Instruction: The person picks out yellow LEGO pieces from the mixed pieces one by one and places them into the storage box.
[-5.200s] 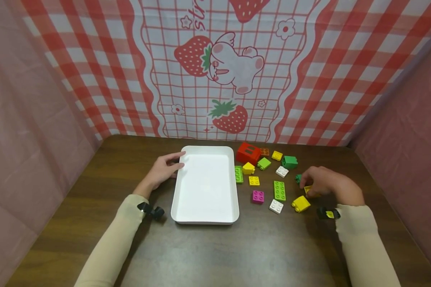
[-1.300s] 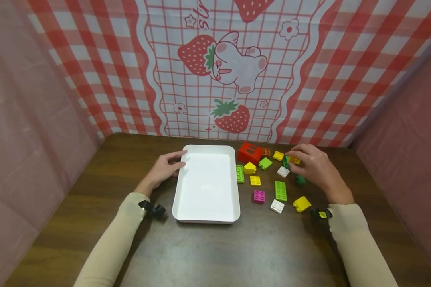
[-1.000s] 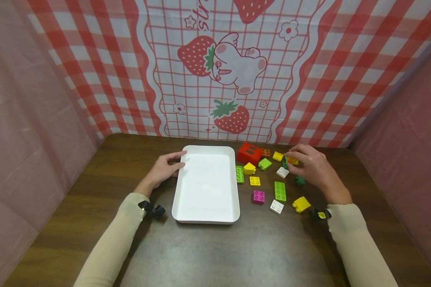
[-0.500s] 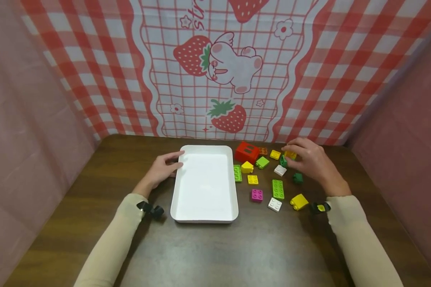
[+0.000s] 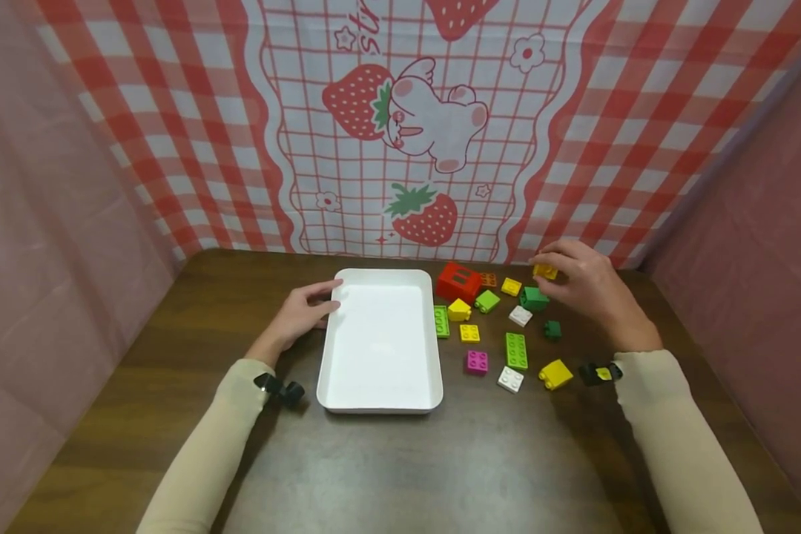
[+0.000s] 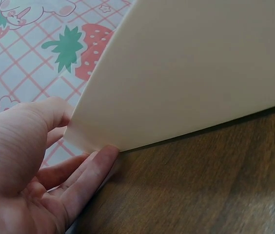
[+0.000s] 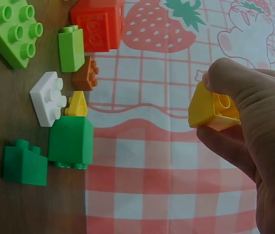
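Note:
At the back right of the head view my right hand (image 5: 584, 285) pinches a yellow toy brick (image 5: 545, 271) between thumb and fingers. The right wrist view shows this yellow brick (image 7: 208, 109) with its hollow underside turned toward the palm, up off the table. Close below it on the table lie a green brick (image 5: 534, 299) and a smaller dark green brick (image 5: 552, 330). My left hand (image 5: 300, 315) grips the left edge of a white tray (image 5: 380, 341). In the left wrist view its fingertips (image 6: 109, 152) sit at the lower edge of the tray's wall.
Right of the tray lie a red brick (image 5: 459, 282), a magenta brick (image 5: 477, 362), a long lime brick (image 5: 516, 351), a yellow brick (image 5: 556, 374) and several others. A checked strawberry cloth (image 5: 400, 148) hangs behind the table; pink curtains (image 5: 747, 245) flank it.
My right hand has picked up the yellow brick from the right side, carried it back to the green brick, then lifted it away from it toward the cloth. The left hand stays on the tray.

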`<state>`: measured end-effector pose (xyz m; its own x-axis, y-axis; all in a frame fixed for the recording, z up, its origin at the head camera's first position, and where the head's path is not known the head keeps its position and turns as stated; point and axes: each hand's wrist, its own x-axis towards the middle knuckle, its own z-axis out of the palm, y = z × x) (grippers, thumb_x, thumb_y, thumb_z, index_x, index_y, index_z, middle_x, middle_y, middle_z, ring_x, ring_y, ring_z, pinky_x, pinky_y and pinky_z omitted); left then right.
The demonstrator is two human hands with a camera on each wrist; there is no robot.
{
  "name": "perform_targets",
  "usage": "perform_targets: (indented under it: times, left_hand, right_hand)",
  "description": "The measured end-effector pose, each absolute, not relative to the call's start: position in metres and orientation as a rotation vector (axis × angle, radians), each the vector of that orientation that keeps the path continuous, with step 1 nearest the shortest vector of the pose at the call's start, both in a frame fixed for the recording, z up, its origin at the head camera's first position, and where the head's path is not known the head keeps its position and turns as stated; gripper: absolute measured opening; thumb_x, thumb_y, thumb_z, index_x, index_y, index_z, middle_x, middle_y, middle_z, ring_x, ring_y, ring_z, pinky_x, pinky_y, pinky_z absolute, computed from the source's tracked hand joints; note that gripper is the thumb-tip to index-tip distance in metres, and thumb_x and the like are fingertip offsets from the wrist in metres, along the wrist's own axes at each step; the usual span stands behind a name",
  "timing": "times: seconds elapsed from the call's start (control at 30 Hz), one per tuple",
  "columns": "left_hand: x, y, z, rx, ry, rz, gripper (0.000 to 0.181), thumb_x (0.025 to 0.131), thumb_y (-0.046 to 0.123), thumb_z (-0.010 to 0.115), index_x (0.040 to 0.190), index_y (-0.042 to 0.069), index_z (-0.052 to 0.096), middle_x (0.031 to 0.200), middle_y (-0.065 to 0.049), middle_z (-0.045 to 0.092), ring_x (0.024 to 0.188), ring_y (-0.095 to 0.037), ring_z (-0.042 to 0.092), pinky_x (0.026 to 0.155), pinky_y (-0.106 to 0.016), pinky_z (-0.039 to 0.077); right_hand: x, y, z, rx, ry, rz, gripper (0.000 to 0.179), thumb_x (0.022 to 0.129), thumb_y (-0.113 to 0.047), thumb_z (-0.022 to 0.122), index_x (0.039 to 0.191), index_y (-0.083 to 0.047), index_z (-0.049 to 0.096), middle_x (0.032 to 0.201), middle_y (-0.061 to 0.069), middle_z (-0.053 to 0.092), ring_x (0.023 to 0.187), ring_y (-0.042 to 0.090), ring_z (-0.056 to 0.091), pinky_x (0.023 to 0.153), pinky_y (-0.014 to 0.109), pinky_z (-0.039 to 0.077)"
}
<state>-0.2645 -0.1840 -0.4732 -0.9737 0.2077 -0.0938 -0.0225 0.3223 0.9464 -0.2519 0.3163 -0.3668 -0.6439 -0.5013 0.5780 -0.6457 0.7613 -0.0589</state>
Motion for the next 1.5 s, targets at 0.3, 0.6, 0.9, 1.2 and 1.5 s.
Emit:
perform_targets:
  times: [0.3, 0.6, 0.9, 1.2, 1.5]
  left_hand:
    - [-0.265, -0.184, -0.472, 0.163, 2.397, 1.694, 0.057, 0.113, 0.018, 0.07, 0.167, 0.014, 0.056, 0.17, -0.025, 0.053, 0.128, -0.032, 0.066, 0.094, -0.031, 0.071]
    - [-0.265, -0.185, -0.473, 0.16, 2.398, 1.692, 0.056, 0.113, 0.017, 0.069, 0.167, 0.014, 0.056, 0.171, -0.024, 0.053, 0.128, -0.033, 0.066, 0.093, -0.03, 0.07]
    - [-0.263, -0.185, -0.471, 0.146, 2.41, 1.673, 0.057, 0.113, 0.018, 0.069, 0.168, 0.015, 0.055, 0.171, -0.024, 0.053, 0.13, -0.034, 0.066, 0.098, -0.036, 0.071]
    - [-0.264, -0.184, -0.473, 0.158, 2.395, 1.71, 0.056, 0.112, 0.014, 0.069, 0.166, 0.011, 0.056, 0.169, -0.026, 0.054, 0.125, -0.03, 0.066, 0.085, -0.024, 0.068]
    - [-0.261, -0.183, -0.469, 0.151, 2.394, 1.708, 0.056, 0.112, 0.013, 0.069, 0.167, 0.01, 0.056, 0.17, -0.027, 0.053, 0.129, -0.032, 0.066, 0.085, -0.026, 0.069]
  right_hand:
    - [-0.256, 0.316, -0.375, 0.827, -2.446, 0.395, 0.04, 0.079, 0.004, 0.099, 0.116, -0.002, 0.086, 0.115, 0.017, 0.08, 0.105, 0.036, 0.074, 0.09, 0.059, 0.07]
    - [-0.262, 0.312, -0.378, 0.819, -2.465, 0.414, 0.037, 0.083, 0.004, 0.096, 0.117, -0.003, 0.085, 0.115, 0.016, 0.079, 0.103, 0.034, 0.073, 0.086, 0.059, 0.07]
    - [-0.268, 0.305, -0.379, 0.786, -2.538, 0.419, 0.035, 0.085, 0.004, 0.094, 0.118, -0.001, 0.084, 0.116, 0.019, 0.077, 0.101, 0.037, 0.069, 0.089, 0.06, 0.07]
    - [-0.272, 0.3, -0.383, 0.77, -2.585, 0.462, 0.031, 0.089, 0.003, 0.091, 0.118, -0.002, 0.084, 0.12, 0.019, 0.077, 0.105, 0.038, 0.067, 0.091, 0.06, 0.069]
    - [-0.274, 0.292, -0.383, 0.742, -2.65, 0.492, 0.029, 0.093, -0.001, 0.087, 0.122, -0.002, 0.083, 0.118, 0.019, 0.076, 0.103, 0.037, 0.066, 0.091, 0.06, 0.068]
